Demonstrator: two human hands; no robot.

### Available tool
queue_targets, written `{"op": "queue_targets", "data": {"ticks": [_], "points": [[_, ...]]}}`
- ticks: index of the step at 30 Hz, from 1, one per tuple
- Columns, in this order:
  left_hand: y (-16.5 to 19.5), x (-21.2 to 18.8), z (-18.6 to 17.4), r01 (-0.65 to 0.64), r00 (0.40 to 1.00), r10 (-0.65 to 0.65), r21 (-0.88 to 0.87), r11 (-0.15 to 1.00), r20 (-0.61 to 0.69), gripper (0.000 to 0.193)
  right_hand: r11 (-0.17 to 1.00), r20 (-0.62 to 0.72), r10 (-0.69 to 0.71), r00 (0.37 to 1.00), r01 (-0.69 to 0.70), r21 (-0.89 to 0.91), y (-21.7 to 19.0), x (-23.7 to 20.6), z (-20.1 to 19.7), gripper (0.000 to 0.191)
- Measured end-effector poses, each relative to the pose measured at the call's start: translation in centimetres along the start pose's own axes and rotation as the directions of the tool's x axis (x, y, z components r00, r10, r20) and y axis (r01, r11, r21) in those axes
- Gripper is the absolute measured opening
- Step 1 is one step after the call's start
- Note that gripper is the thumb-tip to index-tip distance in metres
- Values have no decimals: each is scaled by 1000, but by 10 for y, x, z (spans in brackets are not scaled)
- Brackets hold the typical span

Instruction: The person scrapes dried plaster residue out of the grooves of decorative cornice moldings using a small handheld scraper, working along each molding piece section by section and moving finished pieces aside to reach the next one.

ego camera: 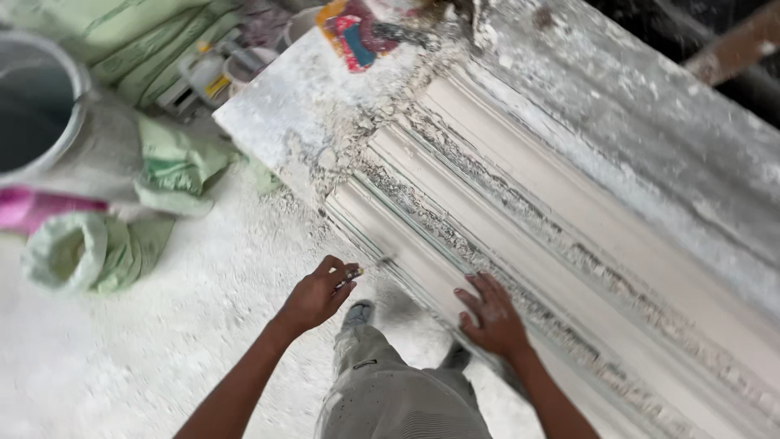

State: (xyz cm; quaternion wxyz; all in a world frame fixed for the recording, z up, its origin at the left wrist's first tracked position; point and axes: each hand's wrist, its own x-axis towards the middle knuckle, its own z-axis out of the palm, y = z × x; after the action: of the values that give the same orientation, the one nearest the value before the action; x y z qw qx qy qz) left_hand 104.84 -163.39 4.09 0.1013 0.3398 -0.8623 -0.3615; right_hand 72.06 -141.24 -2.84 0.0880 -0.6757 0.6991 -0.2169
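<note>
**Plaster moulding, tool at its near edge**

Pinched in the left hand (315, 294) is a small thin tool (357, 271), fingers curled tight round it, its tip close to the near edge of the long white moulding (520, 228). Right hand (491, 317) lies flat with fingers spread on that same edge, holding nothing. From where I stand, the moulding runs along the bench (650, 122), its ribbed profile already formed, but rough crumbly plaster clings in the grooves and at the far end, so I judge the cleaning is only partly done. Green sacks (162, 162) and a bucket (41, 106) sit on the dusty floor (162, 325).
</note>
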Motion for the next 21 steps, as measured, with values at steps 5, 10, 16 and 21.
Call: {"op": "queue_targets", "data": {"ticks": [5, 10, 16, 21], "points": [[-37, 69, -36, -424, 828, 265, 241, 873, 494, 35, 975, -79, 175, 981, -184, -124, -32, -25, -8, 43], [-94, 149, -65, -659, 670, 343, 315, 683, 659, 29, 877, -390, 385, 836, -463, -127, -82, -109, 7, 44], [-19, 110, 63, -387, 611, 74, 216, 896, 788, 51, 536, -530, 695, 486, -842, -68, -117, -209, 35, 59], [96, 33, 214, -737, 536, 517, 72, 672, 667, 27, 520, -574, 705, 416, -854, 20, -110, -221, 31, 58]]}}
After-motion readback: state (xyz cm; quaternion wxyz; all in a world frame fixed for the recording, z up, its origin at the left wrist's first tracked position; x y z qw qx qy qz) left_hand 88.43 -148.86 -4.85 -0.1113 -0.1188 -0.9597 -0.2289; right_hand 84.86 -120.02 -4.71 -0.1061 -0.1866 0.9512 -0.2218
